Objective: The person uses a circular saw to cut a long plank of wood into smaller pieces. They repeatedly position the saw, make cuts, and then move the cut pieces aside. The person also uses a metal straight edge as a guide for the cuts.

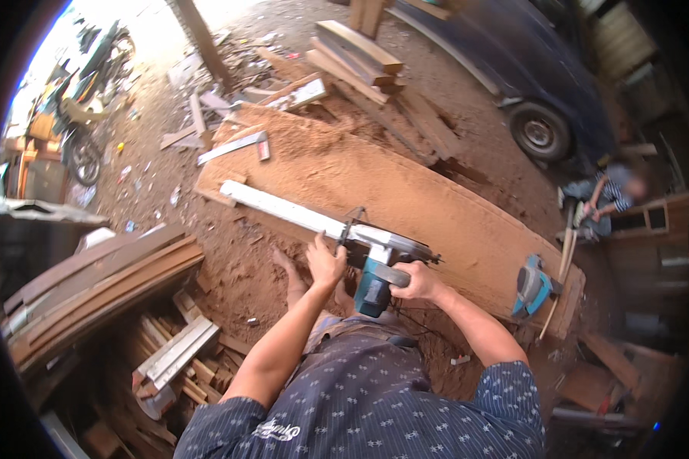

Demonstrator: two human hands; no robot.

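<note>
A teal and black circular saw (373, 288) rests over a long pale plank (279, 206) along the near edge of a sawdust-covered workbench. My right hand (419, 281) is closed around the saw's rear handle. At the front of the saw, my left hand (327, 261) grips the near edge of the plank, its fingers curled beside the saw's base plate. The saw covers the plank's right part, and the blade's contact with the wood is hidden.
On the workbench (467, 218) lie a try square (233, 148) and another teal power tool (533, 288). Stacked boards (103, 287) stand left, timber (360, 57) beyond. A vehicle (513, 57) and a seated person (605, 195) are at right, a motorcycle (80, 115) far left.
</note>
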